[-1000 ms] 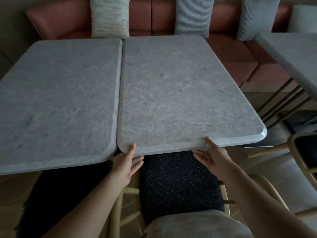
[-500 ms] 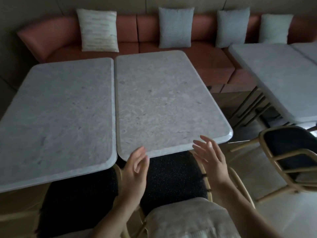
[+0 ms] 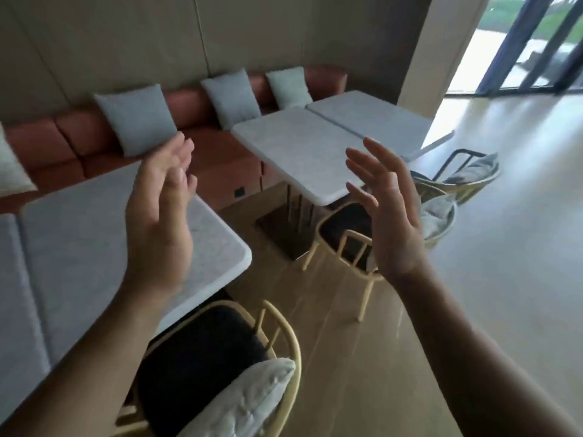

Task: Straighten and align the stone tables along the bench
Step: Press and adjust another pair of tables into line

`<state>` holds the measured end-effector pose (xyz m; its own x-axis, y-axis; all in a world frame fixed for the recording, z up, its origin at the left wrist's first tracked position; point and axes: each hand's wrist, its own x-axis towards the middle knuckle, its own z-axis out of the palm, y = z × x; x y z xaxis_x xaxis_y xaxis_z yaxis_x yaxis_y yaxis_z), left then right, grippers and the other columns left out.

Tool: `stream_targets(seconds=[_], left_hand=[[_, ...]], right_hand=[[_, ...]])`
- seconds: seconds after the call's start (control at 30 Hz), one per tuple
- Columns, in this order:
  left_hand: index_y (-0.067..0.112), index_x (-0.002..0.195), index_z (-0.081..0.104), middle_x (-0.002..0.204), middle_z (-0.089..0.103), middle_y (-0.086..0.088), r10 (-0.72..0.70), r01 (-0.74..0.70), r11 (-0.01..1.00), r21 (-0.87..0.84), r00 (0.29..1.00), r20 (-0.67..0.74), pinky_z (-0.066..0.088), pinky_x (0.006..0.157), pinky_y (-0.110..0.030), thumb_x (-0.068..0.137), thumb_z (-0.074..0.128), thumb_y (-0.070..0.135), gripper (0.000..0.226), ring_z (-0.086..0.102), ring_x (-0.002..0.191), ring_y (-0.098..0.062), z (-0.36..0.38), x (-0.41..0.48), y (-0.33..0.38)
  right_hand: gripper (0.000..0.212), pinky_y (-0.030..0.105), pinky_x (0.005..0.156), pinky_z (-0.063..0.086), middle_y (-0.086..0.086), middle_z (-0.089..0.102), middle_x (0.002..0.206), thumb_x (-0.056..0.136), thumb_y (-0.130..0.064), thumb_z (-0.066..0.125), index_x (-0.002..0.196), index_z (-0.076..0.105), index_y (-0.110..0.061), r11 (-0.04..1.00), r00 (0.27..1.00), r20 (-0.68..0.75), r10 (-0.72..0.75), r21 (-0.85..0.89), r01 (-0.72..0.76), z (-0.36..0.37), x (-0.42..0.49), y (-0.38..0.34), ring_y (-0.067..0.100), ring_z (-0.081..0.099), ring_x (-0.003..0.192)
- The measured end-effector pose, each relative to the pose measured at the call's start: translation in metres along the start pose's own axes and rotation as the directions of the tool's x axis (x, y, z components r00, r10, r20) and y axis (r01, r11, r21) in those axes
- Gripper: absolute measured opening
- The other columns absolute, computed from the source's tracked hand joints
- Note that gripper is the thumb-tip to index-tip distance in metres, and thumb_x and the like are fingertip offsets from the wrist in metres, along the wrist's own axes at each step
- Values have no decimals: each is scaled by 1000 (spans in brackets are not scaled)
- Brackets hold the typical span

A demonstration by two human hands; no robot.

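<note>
- Nearest, below the left forearm, one wooden chair (image 3: 284, 351) with a dark seat carries a pale cushion (image 3: 243, 402) on its back edge.
- Two hands are raised in the air, palms turned toward each other, holding nothing. The left hand (image 3: 157, 222) has its fingers upright and close together; the right hand (image 3: 386, 212) has its fingers spread and slightly curled.
- Four stone tables are in view, in two pairs.
- Under and behind the left hand, the near stone table (image 3: 79, 247) sits edge to edge with a second one (image 3: 12, 294) at the left border, a thin seam between them; their long axes run toward the bench.
- Beneath the right hand, a second wooden chair (image 3: 344, 241); past it, two more chairs (image 3: 467, 175) with cushions.
- Between and beyond the hands, the far stone table (image 3: 299, 146) and its neighbour (image 3: 372, 115) lie side by side, long axes also toward the bench.
- Farthest, the red bench (image 3: 72, 137) along the wall carries three grey cushions (image 3: 138, 118), plus part of another at the left edge.
</note>
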<state>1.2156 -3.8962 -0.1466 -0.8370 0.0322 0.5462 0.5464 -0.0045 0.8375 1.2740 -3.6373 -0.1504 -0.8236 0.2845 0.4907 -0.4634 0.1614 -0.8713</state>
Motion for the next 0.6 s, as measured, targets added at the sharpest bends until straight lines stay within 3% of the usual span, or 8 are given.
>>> stream_targets(seconds=[0.27,0.43,0.6], left_hand=[[48,140,57,157,57,3,178,-145,972,-186,969,172,41,121,-41,101,47,72,48,47,151,-11,254,8,36],[46,140,58,155,58,5,187,-132,961,-242,958,218,44,119,-40,100,47,73,49,48,150,-11,389,18,41],[50,140,57,153,59,14,231,-164,953,-257,938,259,46,118,-36,103,45,70,44,48,150,-10,494,47,26]], right_hand=[[47,49,119,49,-2,63,148,100,-54,39,140,52,-34,986,966,-238,-99,-153,63,-258,19,-46,16,62,140],[57,55,121,46,3,63,149,89,-63,41,138,52,-35,980,951,-294,-93,-196,36,-375,38,-62,16,63,138],[51,58,120,45,-1,66,146,94,-60,39,137,55,-38,977,950,-292,-112,-205,52,-463,81,-40,14,63,138]])
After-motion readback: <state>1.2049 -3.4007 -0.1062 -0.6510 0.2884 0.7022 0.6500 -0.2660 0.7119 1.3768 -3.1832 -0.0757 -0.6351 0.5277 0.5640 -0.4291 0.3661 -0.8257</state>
